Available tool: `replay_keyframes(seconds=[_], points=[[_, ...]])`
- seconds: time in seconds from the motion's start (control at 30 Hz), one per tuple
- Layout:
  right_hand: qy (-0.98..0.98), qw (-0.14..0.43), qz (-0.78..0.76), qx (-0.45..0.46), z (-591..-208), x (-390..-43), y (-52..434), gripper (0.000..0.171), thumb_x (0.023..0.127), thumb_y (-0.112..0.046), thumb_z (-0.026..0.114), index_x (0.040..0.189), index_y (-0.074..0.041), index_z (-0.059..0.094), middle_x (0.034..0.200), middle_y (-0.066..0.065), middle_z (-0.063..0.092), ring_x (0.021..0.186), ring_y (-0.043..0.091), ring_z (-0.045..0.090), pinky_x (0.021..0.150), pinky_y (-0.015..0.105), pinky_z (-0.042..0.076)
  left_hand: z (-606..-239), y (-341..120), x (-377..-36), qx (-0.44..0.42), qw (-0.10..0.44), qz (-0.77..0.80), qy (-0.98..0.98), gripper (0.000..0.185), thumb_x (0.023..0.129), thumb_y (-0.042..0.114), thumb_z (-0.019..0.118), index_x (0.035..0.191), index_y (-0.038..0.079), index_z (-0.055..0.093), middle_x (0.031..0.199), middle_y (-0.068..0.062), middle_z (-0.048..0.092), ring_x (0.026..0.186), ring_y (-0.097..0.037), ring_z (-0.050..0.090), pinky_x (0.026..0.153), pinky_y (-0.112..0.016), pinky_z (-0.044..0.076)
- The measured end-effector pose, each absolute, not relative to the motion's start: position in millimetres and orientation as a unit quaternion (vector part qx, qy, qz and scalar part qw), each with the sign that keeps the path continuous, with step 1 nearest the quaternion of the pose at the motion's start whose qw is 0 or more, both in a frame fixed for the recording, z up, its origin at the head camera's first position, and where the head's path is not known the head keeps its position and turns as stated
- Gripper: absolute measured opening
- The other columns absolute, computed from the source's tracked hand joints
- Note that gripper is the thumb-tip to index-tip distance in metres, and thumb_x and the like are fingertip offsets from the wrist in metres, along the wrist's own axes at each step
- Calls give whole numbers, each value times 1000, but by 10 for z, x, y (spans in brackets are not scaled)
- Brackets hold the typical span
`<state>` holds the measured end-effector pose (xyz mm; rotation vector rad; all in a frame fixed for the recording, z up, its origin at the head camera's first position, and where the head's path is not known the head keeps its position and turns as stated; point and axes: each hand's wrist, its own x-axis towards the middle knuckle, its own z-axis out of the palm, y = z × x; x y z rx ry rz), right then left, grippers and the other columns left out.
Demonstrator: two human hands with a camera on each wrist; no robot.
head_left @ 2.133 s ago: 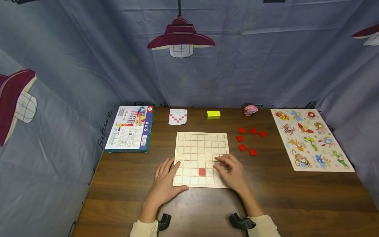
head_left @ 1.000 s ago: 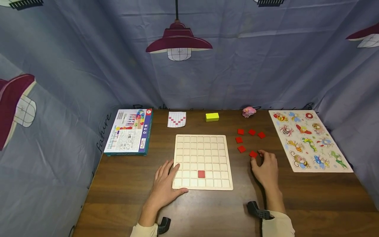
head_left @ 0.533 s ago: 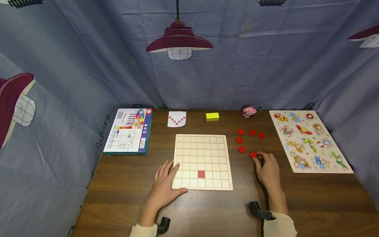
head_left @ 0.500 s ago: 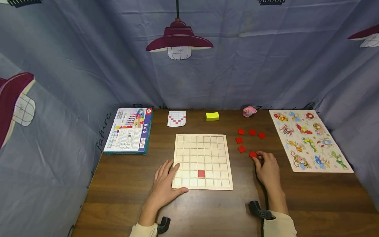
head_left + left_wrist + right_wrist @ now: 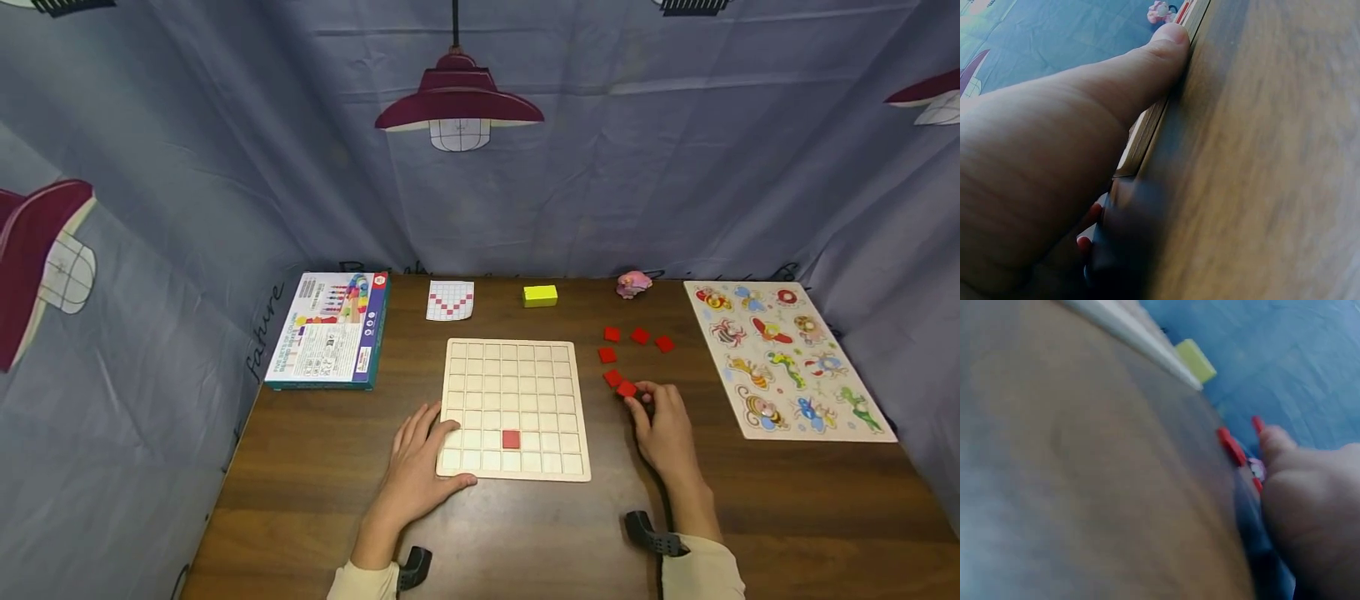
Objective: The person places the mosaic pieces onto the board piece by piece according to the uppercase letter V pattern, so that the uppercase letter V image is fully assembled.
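Red tile (image 5: 626,388) pinched between thumb and finger of right hand (image 5: 666,429), to right of gridded board (image 5: 509,367). Five loose tiles (image 5: 607,355) near it on surface (image 5: 525,533). One seated tile (image 5: 511,439) in board. Left hand (image 5: 411,457) spread loosely at board's near left corner.

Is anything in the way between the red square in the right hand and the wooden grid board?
Nothing visible blocks the way from the red square in the right hand to the wooden grid board. One loose red tile lies flat close beside the square, toward the board, but looks easy to pass over.
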<state>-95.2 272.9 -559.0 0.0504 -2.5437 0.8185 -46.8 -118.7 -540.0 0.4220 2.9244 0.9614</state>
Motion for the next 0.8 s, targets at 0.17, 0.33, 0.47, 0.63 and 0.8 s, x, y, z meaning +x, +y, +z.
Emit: replay_keyframes(seconds=[0.17,0.33,0.47,0.63,0.8], points=[[-921,230,311,53,-5600,-956,2600,32,86,0,78,114,7,62,95,18,56,85,28,54,78,26,38,-5403,-1184,-474,136,19,308,941,79,72,57,86,135,21,56,162,-15,37,154,-38,25,124,-61,18],[-915,225,322,90,-5578,-970,2472,35,83,1,79,114,8,63,96,16,57,88,25,54,80,20,40,-5407,-1190,-469,130,23,314,940,78,71,57,86,134,21,56,162,-16,36,154,-39,24,124,-61,17],[-912,219,328,109,-5568,-999,2355,33,83,-1,80,112,5,65,94,12,57,87,22,52,79,19,39,-5408,-1195,-470,124,25,313,941,78,71,57,86,134,22,55,163,-15,35,155,-39,24,124,-61,16],[-911,204,336,126,-5544,-1026,2167,33,82,-6,83,111,2,67,92,9,57,87,17,49,76,21,38,-5408,-1190,-480,127,21,310,942,79,71,58,86,134,22,55,162,-15,35,155,-39,24,124,-61,17],[-910,180,343,148,-5521,-1034,1959,32,83,-11,84,111,-5,69,89,4,57,85,11,46,72,23,37,-5412,-1181,-478,130,24,310,942,79,72,58,86,134,21,56,162,-15,36,155,-39,24,124,-61,17]])
